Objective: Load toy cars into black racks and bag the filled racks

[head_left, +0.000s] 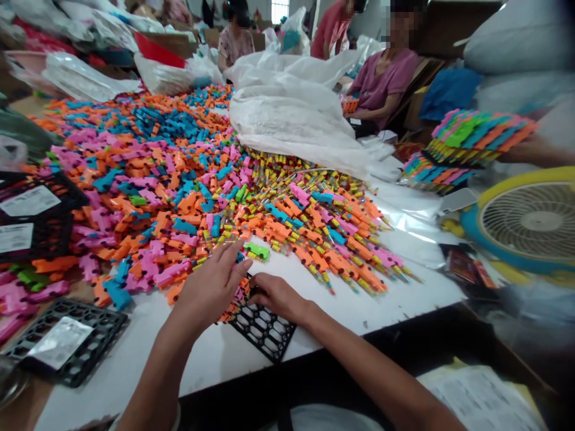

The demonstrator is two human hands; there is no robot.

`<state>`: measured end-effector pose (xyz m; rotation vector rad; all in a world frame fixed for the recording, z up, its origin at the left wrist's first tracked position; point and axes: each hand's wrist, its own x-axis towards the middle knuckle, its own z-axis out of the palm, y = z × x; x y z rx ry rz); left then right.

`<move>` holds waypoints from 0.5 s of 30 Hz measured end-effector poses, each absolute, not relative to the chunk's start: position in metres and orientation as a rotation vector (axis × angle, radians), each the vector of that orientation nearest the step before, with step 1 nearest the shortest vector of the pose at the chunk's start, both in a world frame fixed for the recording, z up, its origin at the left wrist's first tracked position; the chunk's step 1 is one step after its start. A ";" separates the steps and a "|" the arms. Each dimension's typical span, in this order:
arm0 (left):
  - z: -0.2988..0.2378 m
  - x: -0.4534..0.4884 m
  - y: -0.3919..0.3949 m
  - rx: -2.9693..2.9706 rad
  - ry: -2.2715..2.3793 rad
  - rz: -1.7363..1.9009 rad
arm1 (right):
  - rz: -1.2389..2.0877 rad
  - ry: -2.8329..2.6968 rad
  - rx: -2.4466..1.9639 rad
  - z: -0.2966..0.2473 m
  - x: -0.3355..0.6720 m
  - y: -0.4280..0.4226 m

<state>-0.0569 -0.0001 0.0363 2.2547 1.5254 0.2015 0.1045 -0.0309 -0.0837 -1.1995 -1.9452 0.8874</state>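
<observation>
A black grid tray point(265, 332) with rows of holes lies near the front edge of the white table. Small pink and orange pieces point(233, 305) fill its left part, partly hidden under my hands. My left hand point(213, 281) is over that filled part, fingers stretched and thumb apart. My right hand point(278, 296) is at the tray's upper side with fingers bent together; what they pinch is hidden. Just beyond my fingertips lies a green toy car point(257, 251). Right of it, toy cars on clear tubes with yellow pieces point(332, 239) are spread in rows.
A big heap of loose toy cars point(148, 197) covers the left and back. Black trays with white labels point(63, 341) lie at the left. A large plastic bag point(291, 108), filled trays point(467, 143) and a fan point(534, 221) stand beyond. Several people sit or stand behind.
</observation>
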 end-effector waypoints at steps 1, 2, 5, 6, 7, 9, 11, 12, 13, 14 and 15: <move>0.037 -0.057 0.000 2.251 1.527 0.194 | 0.797 -1.901 -1.297 -0.082 0.113 -0.036; 0.038 -0.057 -0.001 2.250 1.531 0.185 | 0.680 -1.849 -1.444 -0.079 0.123 -0.040; 0.040 -0.056 -0.002 2.262 1.546 0.170 | 0.300 -1.737 -2.043 -0.070 0.158 -0.049; 0.040 -0.055 -0.002 2.266 1.549 0.168 | 0.230 -1.748 -2.211 -0.067 0.168 -0.051; 0.041 -0.055 -0.002 2.269 1.554 0.168 | 0.205 -1.783 -2.327 -0.065 0.175 -0.052; 0.041 -0.055 -0.002 2.270 1.566 0.171 | 0.224 -1.873 -2.404 -0.062 0.184 -0.053; 0.040 -0.055 -0.003 2.271 1.571 0.175 | 0.279 -1.888 -2.330 -0.061 0.183 -0.054; 0.039 -0.056 -0.003 2.272 1.568 0.179 | 0.351 -1.846 -2.263 -0.061 0.180 -0.053; 0.038 -0.056 -0.003 2.274 1.561 0.184 | 0.477 -1.773 -2.182 -0.062 0.176 -0.053; 0.037 -0.057 -0.004 2.277 1.551 0.190 | 0.648 -1.670 -2.077 -0.063 0.170 -0.051; 0.037 -0.057 -0.004 2.281 1.541 0.198 | 0.839 -1.546 -1.946 -0.065 0.163 -0.049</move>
